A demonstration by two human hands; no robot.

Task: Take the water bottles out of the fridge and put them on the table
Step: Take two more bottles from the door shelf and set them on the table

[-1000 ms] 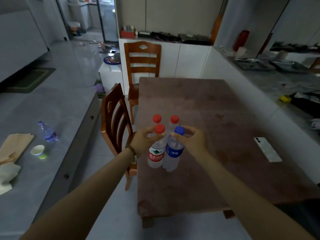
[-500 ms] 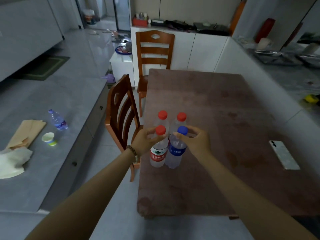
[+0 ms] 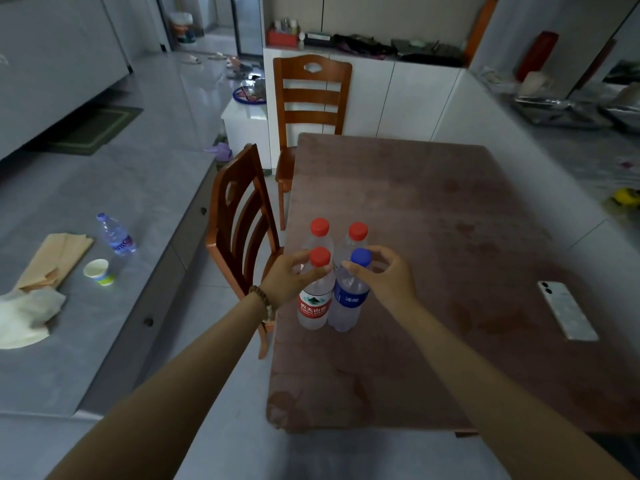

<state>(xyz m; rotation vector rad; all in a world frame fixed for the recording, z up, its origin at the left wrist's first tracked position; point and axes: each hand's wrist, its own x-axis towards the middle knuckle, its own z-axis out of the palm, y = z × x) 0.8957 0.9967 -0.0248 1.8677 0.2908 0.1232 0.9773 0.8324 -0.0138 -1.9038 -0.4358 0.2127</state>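
Four water bottles stand upright in a tight group near the left edge of the brown tabletop (image 3: 433,209), two in front and two behind. The front left one is a red-capped bottle (image 3: 313,299) with a red label. It touches the blue-capped bottle (image 3: 348,299) on its right, which has a blue label. Behind them stand two more red-capped bottles (image 3: 320,233), of which mostly the caps and shoulders are visible.

The left hand (image 3: 289,282), with a bead bracelet (image 3: 261,301) on the wrist, has its grip closed around the neck of the front red-capped bottle, just under the cap. The right hand (image 3: 389,277) has its grip closed around the neck of the blue-capped bottle in the same way. The bottoms of both bottles seem to rest on the tabletop.

A smartphone (image 3: 566,310) lies flat on the right part of the tabletop, well apart from the bottles. One wooden chair (image 3: 242,216) stands at the left side of the tabletop, and another wooden chair (image 3: 311,95) at its far end. On the grey counter (image 3: 86,358) to the left are a small water bottle (image 3: 116,235), a paper cup (image 3: 98,271) near it and some cloths (image 3: 27,315).
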